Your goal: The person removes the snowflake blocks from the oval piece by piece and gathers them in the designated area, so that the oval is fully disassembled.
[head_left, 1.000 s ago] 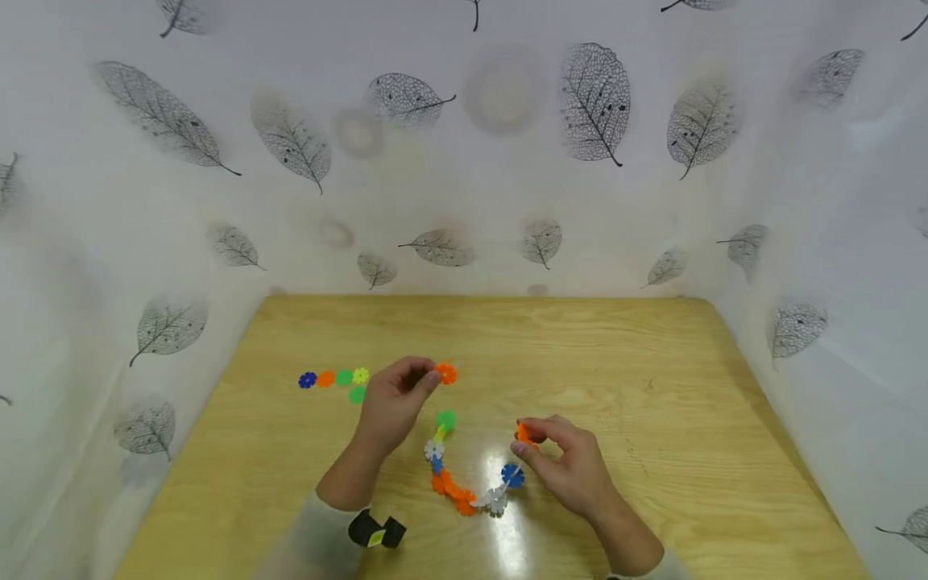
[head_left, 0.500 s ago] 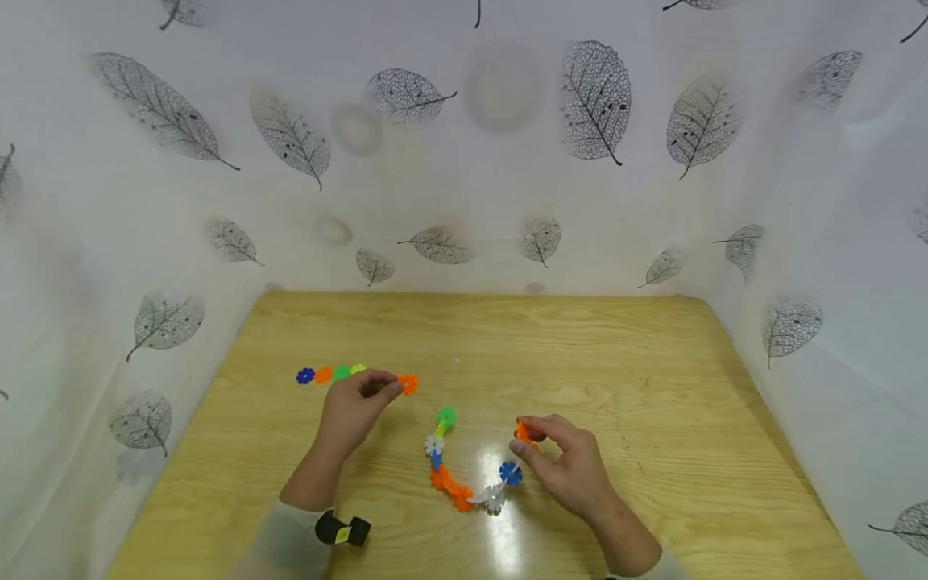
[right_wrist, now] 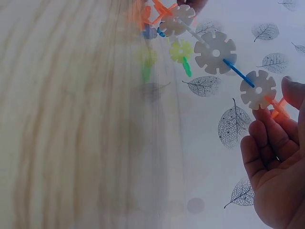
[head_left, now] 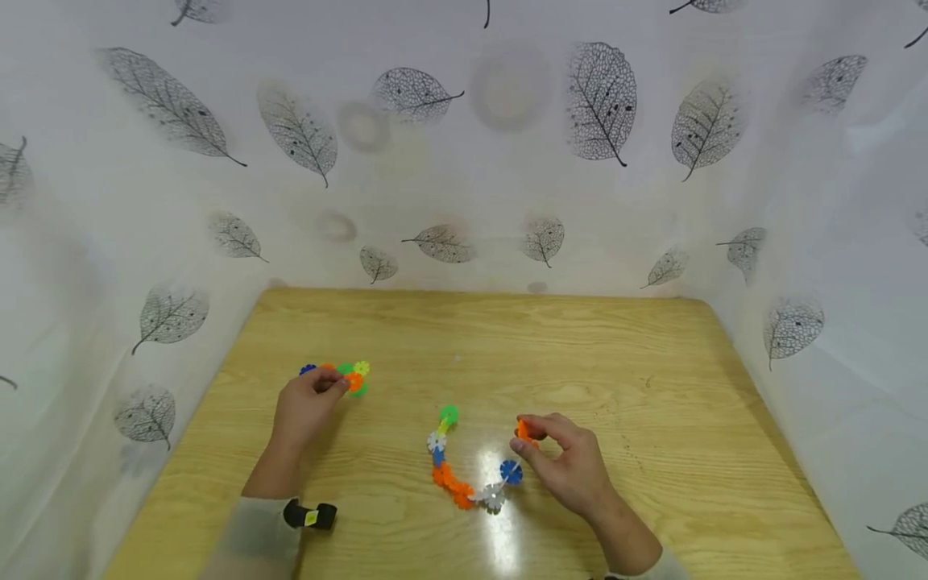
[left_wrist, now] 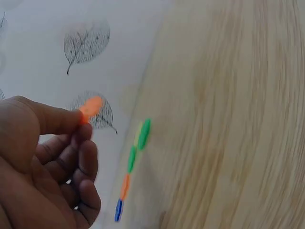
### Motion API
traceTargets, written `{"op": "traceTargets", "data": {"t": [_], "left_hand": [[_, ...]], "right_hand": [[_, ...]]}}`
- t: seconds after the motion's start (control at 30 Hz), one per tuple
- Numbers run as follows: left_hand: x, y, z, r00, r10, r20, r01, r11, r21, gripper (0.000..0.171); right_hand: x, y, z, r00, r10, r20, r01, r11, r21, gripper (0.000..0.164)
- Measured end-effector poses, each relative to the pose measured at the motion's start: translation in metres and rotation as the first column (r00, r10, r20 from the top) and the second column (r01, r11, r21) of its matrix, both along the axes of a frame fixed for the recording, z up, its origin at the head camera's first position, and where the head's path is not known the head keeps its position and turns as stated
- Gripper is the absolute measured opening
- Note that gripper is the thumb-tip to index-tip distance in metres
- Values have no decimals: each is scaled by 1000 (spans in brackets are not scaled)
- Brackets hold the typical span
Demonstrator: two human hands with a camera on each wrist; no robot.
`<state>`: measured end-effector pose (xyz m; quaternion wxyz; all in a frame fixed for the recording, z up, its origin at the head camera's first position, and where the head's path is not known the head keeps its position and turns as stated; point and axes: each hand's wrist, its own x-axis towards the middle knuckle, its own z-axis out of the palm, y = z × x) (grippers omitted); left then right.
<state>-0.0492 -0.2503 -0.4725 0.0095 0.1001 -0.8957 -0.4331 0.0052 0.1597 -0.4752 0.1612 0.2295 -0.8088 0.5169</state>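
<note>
1. At the left of the head view, the left hand (head_left: pixel 304 407) pinches an orange disc (head_left: pixel 354 381) between thumb and fingers. In the left wrist view this disc is apart from the row on the tabletop (head_left: pixel 652 387).
2. That row, left of centre, has a blue disc (head_left: pixel 308 370), an orange one, a green disc (head_left: pixel 344 368) and a yellow disc (head_left: pixel 361 368); a second green disc (head_left: pixel 360 391) lies just below the yellow.
3. Right of centre, the right hand (head_left: pixel 569 463) pinches an orange piece (head_left: pixel 524 433) at one end of a chain (head_left: pixel 453 486).
4. The chain, of slotted discs, curves through the lower centre to a green end piece (head_left: pixel 449 414).
</note>
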Motion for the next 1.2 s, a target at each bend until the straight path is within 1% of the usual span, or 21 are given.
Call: {"op": "traceTargets", "data": {"t": [0.1, 0.17, 0.4, 0.57, 0.67, 0.8, 0.9, 1.07, 1.2], "left_hand": [[-1, -9, -4, 999, 17, 39, -14, 998, -57, 32], [-2, -13, -7, 998, 30, 57, -25, 997, -79, 32], [-4, -19, -13, 991, 85, 105, -75, 992, -98, 36], [-7, -23, -15, 984, 105, 141, -90, 989, -115, 37], [-8, -25, -16, 984, 95, 148, -75, 988, -132, 37], [-11, -27, -17, 987, 52, 154, -24, 984, -176, 37], [-13, -28, -18, 987, 24, 158, 10, 977, -214, 38], [-18, -30, -19, 984, 13, 179, 34, 966, -257, 40], [-20, -30, -18, 983, 14, 184, 39, 959, -281, 39]], "right_hand": [[0, -1, -2, 1000, -5, -2, 5, 1000, 1, 35], [0, -1, -5, 1000, -5, 0, 5, 1000, -1, 35], [2, -2, -4, 1000, -2, -5, 2, 1000, 0, 34], [2, -2, -3, 1000, -2, -2, 2, 1000, 5, 34], [2, -2, -4, 1000, -2, 2, 2, 1000, 5, 34], [2, -3, -5, 1000, 4, 8, -4, 1000, 1, 35], [3, -3, -4, 1000, 3, 10, -3, 1000, 3, 34], [3, -4, -3, 1000, -4, 17, 4, 1000, 11, 33], [3, -3, -3, 999, -1, 32, 0, 1000, 13, 34]]}}
